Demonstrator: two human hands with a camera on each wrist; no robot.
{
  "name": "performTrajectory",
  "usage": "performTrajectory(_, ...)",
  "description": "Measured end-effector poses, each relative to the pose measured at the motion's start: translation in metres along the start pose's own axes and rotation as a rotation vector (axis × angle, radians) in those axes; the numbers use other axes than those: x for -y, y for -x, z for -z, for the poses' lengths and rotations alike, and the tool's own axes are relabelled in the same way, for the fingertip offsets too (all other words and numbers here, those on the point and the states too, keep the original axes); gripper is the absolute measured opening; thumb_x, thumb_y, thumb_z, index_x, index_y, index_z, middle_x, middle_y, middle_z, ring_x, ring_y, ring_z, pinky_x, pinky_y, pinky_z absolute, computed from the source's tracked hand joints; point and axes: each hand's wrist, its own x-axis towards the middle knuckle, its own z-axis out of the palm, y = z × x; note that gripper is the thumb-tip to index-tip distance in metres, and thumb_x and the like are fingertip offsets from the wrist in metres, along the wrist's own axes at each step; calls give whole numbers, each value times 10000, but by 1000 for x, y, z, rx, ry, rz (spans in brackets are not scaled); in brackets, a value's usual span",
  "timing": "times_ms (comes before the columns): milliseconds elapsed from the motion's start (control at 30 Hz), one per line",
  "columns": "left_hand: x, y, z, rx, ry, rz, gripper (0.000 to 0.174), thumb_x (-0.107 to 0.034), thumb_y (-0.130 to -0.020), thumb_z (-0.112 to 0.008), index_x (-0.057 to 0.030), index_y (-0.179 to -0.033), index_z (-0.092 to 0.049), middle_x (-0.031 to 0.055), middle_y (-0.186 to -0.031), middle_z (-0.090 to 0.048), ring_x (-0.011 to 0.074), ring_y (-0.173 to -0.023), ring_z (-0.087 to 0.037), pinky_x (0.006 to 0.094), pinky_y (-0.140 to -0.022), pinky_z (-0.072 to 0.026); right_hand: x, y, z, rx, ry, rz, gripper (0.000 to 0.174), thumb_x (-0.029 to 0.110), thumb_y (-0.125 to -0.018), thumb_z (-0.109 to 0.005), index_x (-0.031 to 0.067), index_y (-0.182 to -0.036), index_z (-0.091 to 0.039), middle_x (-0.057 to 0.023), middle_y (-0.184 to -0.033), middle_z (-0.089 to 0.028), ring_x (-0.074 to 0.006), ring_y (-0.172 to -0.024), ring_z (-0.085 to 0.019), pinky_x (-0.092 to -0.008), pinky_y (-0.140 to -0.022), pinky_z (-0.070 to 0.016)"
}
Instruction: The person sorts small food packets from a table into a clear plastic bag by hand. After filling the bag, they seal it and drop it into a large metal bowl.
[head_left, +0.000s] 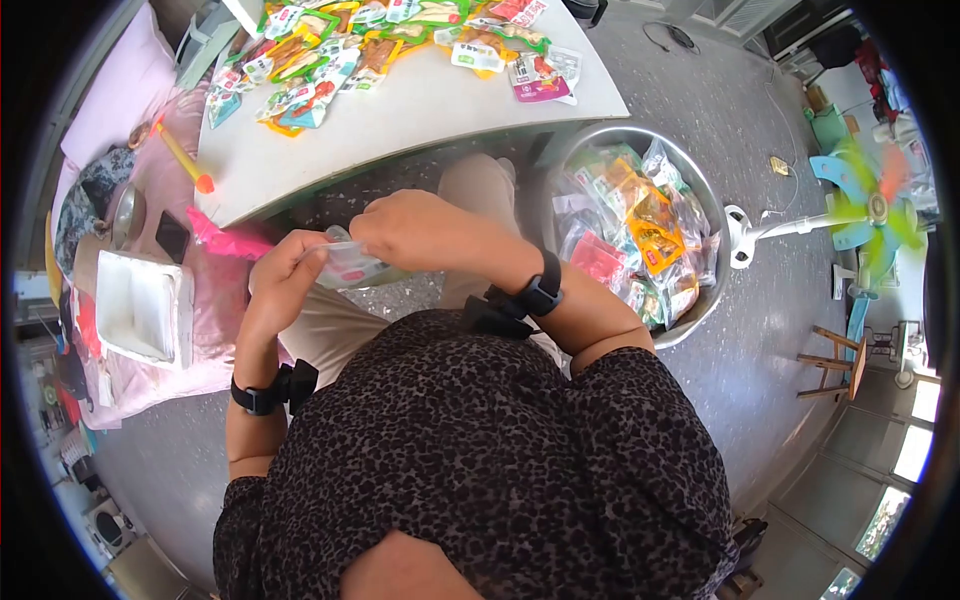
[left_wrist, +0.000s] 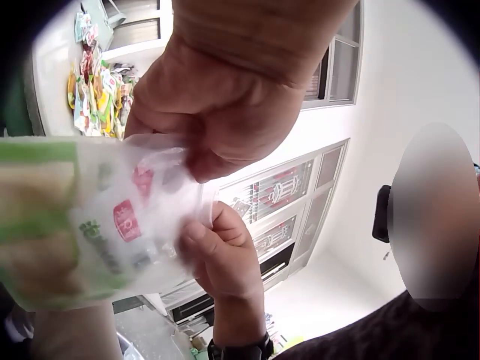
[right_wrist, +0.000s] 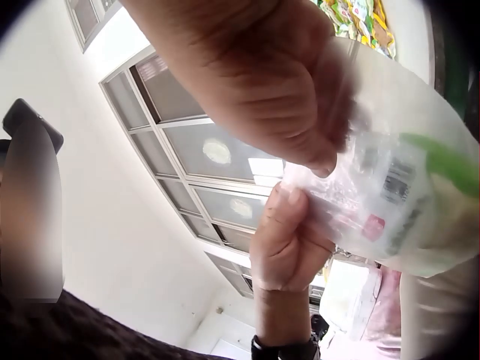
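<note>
As the left hand [head_left: 285,278] and right hand [head_left: 415,230] are pinching one edge of a plastic bag [left_wrist: 112,225], the bag is lying between them, about equally near each, its body extending forward from the fingers. Its far end is running out of both wrist views; the right fingertips are hiding under that hand from above. Ahead of the hands, a table [head_left: 420,115] is bearing packets [head_left: 325,75].

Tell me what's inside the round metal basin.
The round metal basin holds heaped plastic packets, among them an orange packet and a red packet. They hide the bottom; whatever lies beneath cannot be seen.
</note>
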Motion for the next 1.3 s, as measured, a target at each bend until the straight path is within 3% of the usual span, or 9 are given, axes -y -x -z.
performTrajectory(267, 61, -19, 3, 18, 120, -9, 135, -70, -819, -461, -7, -927, -509, 24, -865, -538, 91, -820, -488, 212, -751, -375, -26, 74, 60, -161, 61, -224, 136, 166, -750, -484, 34, -756, -516, -132, -707, -507, -286, -683, -506, -361, -612, -407)
performTrajectory(367, 104, -19, 10, -38, -5, 75, 126, -78, -809, -466, -9, -898, -522, 31, -827, -551, 102, -788, -504, 223, -729, -390, -36, 122, 85, -328, 23, -384, 103, 125, -755, -516, 26, -777, -534, -87, -699, -510, -210, -646, -506, -292, -604, -404)
performTrajectory(433, 132, -17, 13, -113, -116, 113, 130, -101, -794, -480, -14, -875, -532, 55, -804, -569, 139, -767, -531, 251, -715, -408, -50, 159, 97, -369, -290, -651, 105, 130, -761, -523, 26, -749, -517, -43, -647, -484, -123, -619, -493, -265, -563, -386)
performTrajectory(533, 154, -12, 19, -245, -559, 46, 154, -127, -750, -499, -22, -854, -543, 108, -798, -579, 245, -744, -552, 323, -691, -426, -73, 213, 101, -481, -294, -836, 103, 127, -759, -530, 24, -752, -525, -1, -634, -468, -82, -605, -470, -233, -547, -376)
performTrajectory(633, 160, -8, 25, -257, -709, 11, 190, -127, -698, -502, -39, -860, -549, 132, -847, -565, 316, -803, -519, 387, -721, -401, -107, 271, 86, -537, -418, -1090, 121, 136, -742, -537, 15, -741, -523, -2, -627, -485, -88, -584, -472, -235, -537, -382)
performTrajectory(733, 174, -3, 27, -291, -844, -77, 183, -105, -674, -501, -44, -840, -547, 116, -855, -558, 303, -843, -500, 398, -748, -374, -137, 332, 64, -588, -94, -1269, 155, 152, -725, -544, 0, -734, -513, -42, -633, -521, -110, -594, -490, -259, -540, -396)
performTrajectory(867, 178, 0, 25, -312, -892, -103, 158, -109, -665, -508, -55, -810, -539, 103, -865, -547, 280, -889, -479, 399, -778, -349, -173, 429, 52, -466, 474, -1471, 203, 183, -733, -481, -5, -793, -529, -172, -750, -570, -308, -682, -555, -365, -615, -431)
performTrajectory(1067, 175, 1, 19, -368, -947, -97, 138, -116, -668, -510, -64, -793, -534, 87, -863, -545, 268, -894, -477, 389, -788, -342, -202, 483, -7, -379, 669, -1510, 190, 159, -743, -428, -5, -810, -498, -202, -792, -552, -367, -746, -535, -443, -687, -420)
performTrajectory(1300, 177, 0, 20, -376, -975, -72, 131, -127, -668, -514, -61, -780, -536, 85, -864, -549, 256, -887, -481, 387, -789, -341, -202, 343, -79, -503, 225, -1264, 187, 180, -740, -441, 25, -730, -545, -201, -783, -549, -362, -750, -530, -405, -662, -415)
